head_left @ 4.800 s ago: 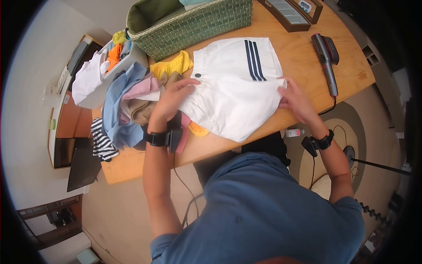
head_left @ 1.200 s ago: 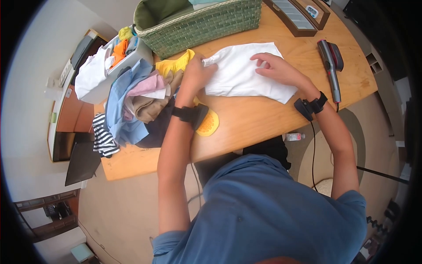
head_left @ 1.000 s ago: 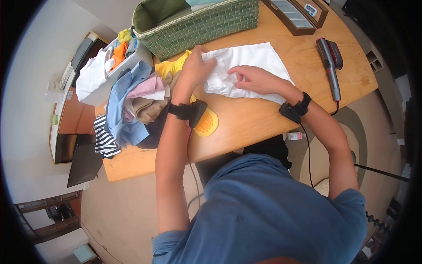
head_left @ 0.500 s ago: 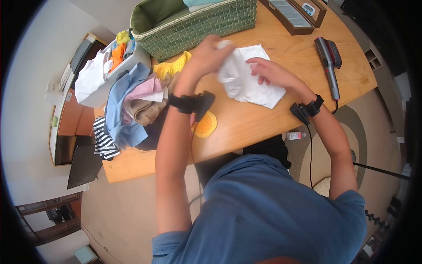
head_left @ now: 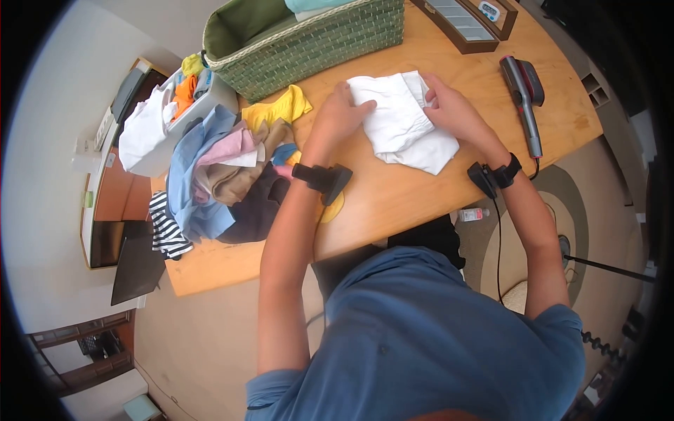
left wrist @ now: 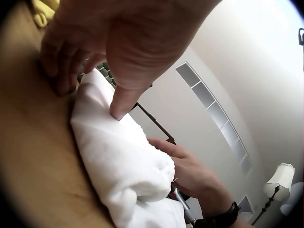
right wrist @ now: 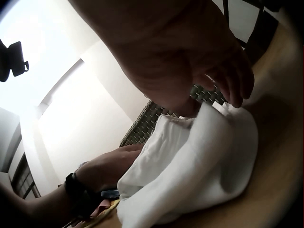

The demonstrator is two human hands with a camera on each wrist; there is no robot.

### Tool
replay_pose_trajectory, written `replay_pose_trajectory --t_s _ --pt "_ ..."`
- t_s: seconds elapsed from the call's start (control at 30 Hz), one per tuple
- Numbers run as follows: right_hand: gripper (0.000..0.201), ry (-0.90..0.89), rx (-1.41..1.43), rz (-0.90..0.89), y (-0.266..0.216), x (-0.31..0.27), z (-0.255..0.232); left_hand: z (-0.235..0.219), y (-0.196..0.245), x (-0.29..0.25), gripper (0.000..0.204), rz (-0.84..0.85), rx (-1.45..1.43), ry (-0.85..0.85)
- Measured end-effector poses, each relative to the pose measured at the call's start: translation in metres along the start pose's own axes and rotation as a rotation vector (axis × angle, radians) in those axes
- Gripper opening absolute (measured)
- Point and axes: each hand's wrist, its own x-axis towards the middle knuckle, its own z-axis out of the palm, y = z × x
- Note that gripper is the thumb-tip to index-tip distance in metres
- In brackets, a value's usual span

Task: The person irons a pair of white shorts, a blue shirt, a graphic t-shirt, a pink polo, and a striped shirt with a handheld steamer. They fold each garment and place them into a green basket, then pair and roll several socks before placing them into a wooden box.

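White shorts (head_left: 393,119), folded into a compact bundle, lie on the wooden table between both hands. My left hand (head_left: 342,114) holds the left edge: in the left wrist view its thumb (left wrist: 124,102) rests on the cloth and the fingers curl down beside the fold. At the far right corner, my right hand (head_left: 455,112) pinches the folded layers between thumb and fingers. The right wrist view shows the shorts' loose layers (right wrist: 199,161) bulging below that hand. The earlier button and dark stripes are hidden in the folds.
A green woven basket (head_left: 309,52) stands behind the shorts. Left of them lies a heap of clothes, including a light blue garment (head_left: 189,168) and a yellow one (head_left: 277,105), beside a white bin (head_left: 151,151). A corded handheld appliance (head_left: 521,105) and a compartmented box (head_left: 467,31) are at right.
The shorts went from spread out to folded over into a smaller bundle. My left hand brought the waistband end rightward over the rest; my right hand moved to the bundle's far right corner.
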Motion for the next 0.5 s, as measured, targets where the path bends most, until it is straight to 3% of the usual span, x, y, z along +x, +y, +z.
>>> replay_pose_trajectory --t_s 0.1,0.2,0.3,0.4,0.5 --pt "0.068 0.145 -0.164 0.0 0.03 0.011 0.005 0.011 0.001 0.002 0.091 0.019 0.029 0.015" --pt "0.071 0.148 -0.041 0.161 0.018 0.012 -0.001 0.015 0.012 -0.003 0.095 0.034 0.077 0.035" --pt "0.073 -0.034 0.145 0.085 -0.003 0.009 -0.008 0.019 0.024 -0.003 0.094 0.066 -0.048 0.031" --pt "0.071 0.048 0.362 0.057 0.025 0.023 0.011 0.028 0.014 0.001 0.09 0.127 -0.31 0.037" --pt "0.069 -0.165 0.787 -0.008 0.016 0.019 0.005 0.012 0.032 -0.018 0.083 0.139 -0.511 -0.019"
